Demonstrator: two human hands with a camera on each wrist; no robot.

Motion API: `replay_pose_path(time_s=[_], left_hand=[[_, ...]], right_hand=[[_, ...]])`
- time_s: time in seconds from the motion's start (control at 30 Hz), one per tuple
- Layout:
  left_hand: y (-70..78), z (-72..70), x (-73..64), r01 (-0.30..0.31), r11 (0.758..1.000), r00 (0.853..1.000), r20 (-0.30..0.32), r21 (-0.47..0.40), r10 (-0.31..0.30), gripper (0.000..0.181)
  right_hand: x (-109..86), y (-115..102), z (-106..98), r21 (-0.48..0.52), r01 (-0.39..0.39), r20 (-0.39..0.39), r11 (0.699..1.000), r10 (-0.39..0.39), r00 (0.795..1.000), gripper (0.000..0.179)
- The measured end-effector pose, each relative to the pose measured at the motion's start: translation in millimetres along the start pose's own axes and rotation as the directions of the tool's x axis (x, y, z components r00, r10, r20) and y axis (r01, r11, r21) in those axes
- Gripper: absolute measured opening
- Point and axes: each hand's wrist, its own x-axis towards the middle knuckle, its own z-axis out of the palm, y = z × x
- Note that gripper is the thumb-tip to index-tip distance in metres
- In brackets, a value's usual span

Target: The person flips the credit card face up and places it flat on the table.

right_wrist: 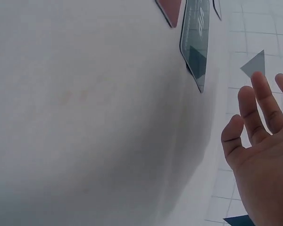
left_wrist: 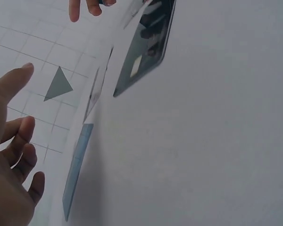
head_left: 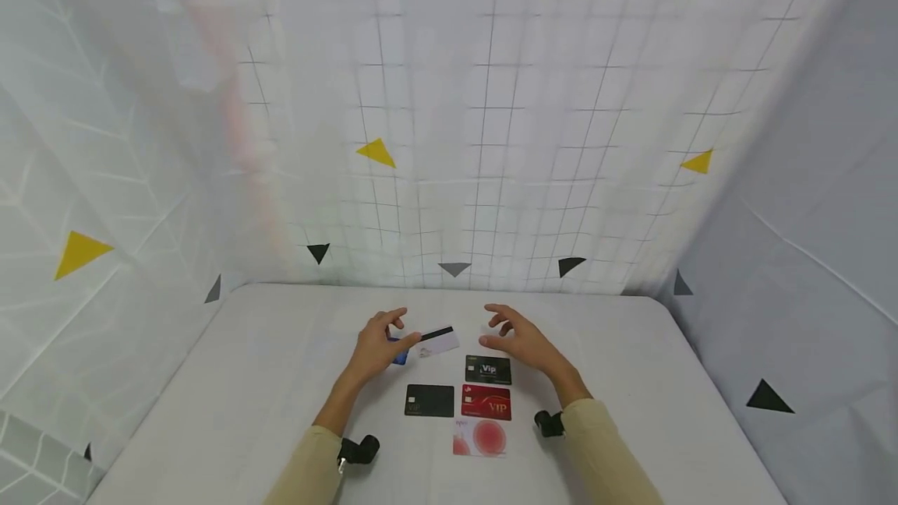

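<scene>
My left hand (head_left: 375,347), fingers loosely bent and holding nothing, hovers over a blue card (head_left: 400,351) that it partly covers. Beside its thumb lies a white card with a black stripe (head_left: 438,341), face down and slightly turned. In the left wrist view, air shows between that hand (left_wrist: 12,160) and the blue card (left_wrist: 78,172). My right hand (head_left: 526,343) is raised behind and right of a dark green Vip card (head_left: 488,370), its fingers spread and nothing in them. The right wrist view has this hand (right_wrist: 269,146) apart from the green card (right_wrist: 196,47).
A black VIP card (head_left: 429,401) lies flat at the left of a red VIP card (head_left: 486,402). In front is a pale card with a pink circle (head_left: 489,438). The white table (head_left: 266,380) meets hanging white sheets (head_left: 449,178) at its back and sides.
</scene>
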Motion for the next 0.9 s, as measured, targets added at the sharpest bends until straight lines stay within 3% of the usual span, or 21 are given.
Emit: replay_pose_path(time_s=[0.13,0.33,0.67,0.77,0.9], left_hand=[[-5.8,1.3,3.0,-0.007,0.991,1.0,-0.007,0.137,0.008,0.066],[-14.8,6.0,1.6,-0.042,0.94,0.999,0.033,0.338,0.033,0.066],[-6.8,13.9,-1.2,-0.029,0.869,0.997,0.081,0.495,-0.013,0.065],[-5.5,16.9,-0.8,-0.038,0.855,0.996,0.085,0.518,-0.008,0.06],[-2.5,19.7,0.7,-0.05,0.857,0.997,0.081,0.513,0.01,0.049]], right_hand=[[12.3,-2.2,6.3,0.005,0.008,0.027,1.0,-0.009,1.0,0.076],[27.3,-5.5,18.9,-0.066,0.027,0.093,0.997,-0.021,0.995,0.072],[34.3,-19.8,30.4,-0.276,0.079,0.166,0.958,-0.033,0.986,0.066],[37.2,-21.7,35.6,-0.336,0.078,0.174,0.939,-0.02,0.985,0.067],[38.5,-25.6,40.1,-0.371,0.066,0.184,0.926,0.003,0.983,0.065]])
